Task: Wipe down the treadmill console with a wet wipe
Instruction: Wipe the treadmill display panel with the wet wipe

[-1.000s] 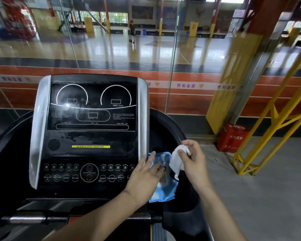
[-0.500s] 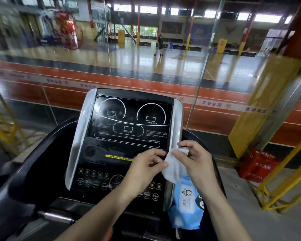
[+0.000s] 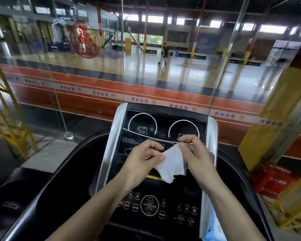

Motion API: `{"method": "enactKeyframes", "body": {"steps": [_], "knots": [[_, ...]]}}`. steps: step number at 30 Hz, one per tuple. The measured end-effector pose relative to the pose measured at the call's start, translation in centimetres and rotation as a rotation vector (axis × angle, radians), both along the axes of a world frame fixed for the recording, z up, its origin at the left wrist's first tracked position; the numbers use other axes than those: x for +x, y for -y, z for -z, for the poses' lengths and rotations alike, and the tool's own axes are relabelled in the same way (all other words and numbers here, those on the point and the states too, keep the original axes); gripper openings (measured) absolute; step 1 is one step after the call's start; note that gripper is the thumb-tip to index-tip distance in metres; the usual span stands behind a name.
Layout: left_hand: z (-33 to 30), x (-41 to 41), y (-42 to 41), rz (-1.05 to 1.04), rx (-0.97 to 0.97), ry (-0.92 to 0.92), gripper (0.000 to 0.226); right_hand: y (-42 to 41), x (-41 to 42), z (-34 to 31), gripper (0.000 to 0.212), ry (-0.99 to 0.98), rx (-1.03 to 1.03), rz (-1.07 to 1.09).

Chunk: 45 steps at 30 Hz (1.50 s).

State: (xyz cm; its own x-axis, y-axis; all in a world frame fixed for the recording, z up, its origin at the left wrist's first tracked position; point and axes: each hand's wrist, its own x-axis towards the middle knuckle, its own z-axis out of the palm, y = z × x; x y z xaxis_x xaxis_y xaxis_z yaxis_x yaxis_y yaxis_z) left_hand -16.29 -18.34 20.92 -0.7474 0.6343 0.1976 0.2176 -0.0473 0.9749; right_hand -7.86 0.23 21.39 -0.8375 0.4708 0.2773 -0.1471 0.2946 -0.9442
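Note:
The treadmill console (image 3: pixel 142 126) stands in front of me, a black display with silver side trims and round buttons lower down. A white wet wipe (image 3: pixel 171 164) hangs spread between my hands in front of the display. My left hand (image 3: pixel 141 162) pinches its left edge with thumb and fingers. My right hand (image 3: pixel 196 155) pinches its upper right corner. The wipe does not touch the console. My hands hide the middle of the display.
A blue wet-wipe pack (image 3: pixel 215 228) lies in the tray right of the console. Black handrails (image 3: pixel 59 180) curve on both sides. A glass wall (image 3: pixel 94 75) stands just beyond. Yellow frames (image 3: pixel 10 129) flank me, and a red crate (image 3: pixel 274 181) sits at right.
My hands rose from the pack to the front of the display and pulled apart, unfolding the wipe. The pack now lies low at the right. My view swung left and up.

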Motion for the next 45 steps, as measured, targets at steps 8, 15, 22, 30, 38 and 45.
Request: {"method": "enactKeyframes", "body": {"steps": [8,15,22,30,38,45], "knots": [[-1.1,-5.7,3.3,0.032,-0.048,-0.113,0.025,2.6,-3.9,-1.8,0.016,-0.008,-0.037,0.078],[-1.7,-8.6,5.6,0.127,-0.101,-0.086,0.036,4.0,-6.3,-2.9,0.026,0.083,-0.085,-0.153],[-2.0,-10.8,6.1,0.184,-0.072,-0.176,0.047,4.6,-8.3,-3.1,0.019,0.059,-0.026,-0.014],[-1.8,-12.0,5.5,0.071,-0.140,-0.330,0.017,4.3,-9.1,-1.4,0.008,0.213,0.394,0.034],[-1.0,-12.7,4.0,-0.062,0.050,-0.121,0.017,8.0,-8.8,1.0,0.008,0.015,0.262,0.064],[0.1,-14.1,4.3,-0.063,0.027,-0.146,0.024,7.8,-10.5,1.1,0.017,-0.031,0.025,0.125]]}}
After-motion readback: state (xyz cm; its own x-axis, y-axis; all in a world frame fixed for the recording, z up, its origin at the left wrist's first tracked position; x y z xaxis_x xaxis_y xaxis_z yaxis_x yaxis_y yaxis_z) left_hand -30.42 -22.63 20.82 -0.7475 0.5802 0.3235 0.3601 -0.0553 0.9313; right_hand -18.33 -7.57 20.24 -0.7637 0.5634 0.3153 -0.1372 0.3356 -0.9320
